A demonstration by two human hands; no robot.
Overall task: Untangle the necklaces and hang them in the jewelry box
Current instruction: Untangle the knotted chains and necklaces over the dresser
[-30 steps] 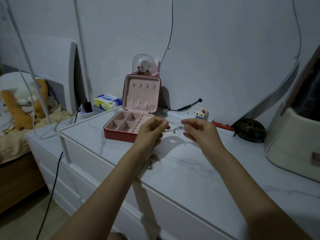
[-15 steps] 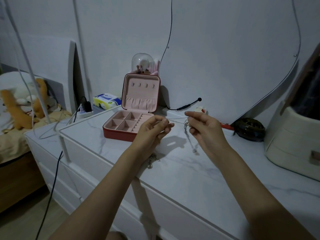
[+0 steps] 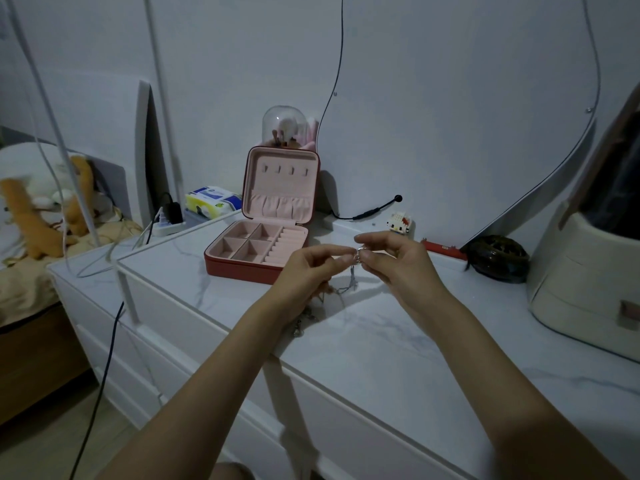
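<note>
I have both hands raised just above the white marble-patterned dresser top (image 3: pixel 398 348), fingertips almost meeting. My right hand (image 3: pixel 394 268) pinches a small silver ring-shaped piece of the thin silver necklace chain (image 3: pixel 352 284) between thumb and forefinger, the other fingers loosely curled. My left hand (image 3: pixel 308 271) pinches toward the same spot, though I cannot tell exactly which strand it has. The chain droops from the pinch to the top, and more silver links (image 3: pixel 300 327) lie beside my left wrist. I judge this is the untangling step, with nothing hung yet. Just beyond my hands the red jewelry box with pink lining (image 3: pixel 263 244) stands open, its four lid hooks bare. Next I would need to tease the strands apart gently, then carry one freed chain up to a hook.
</note>
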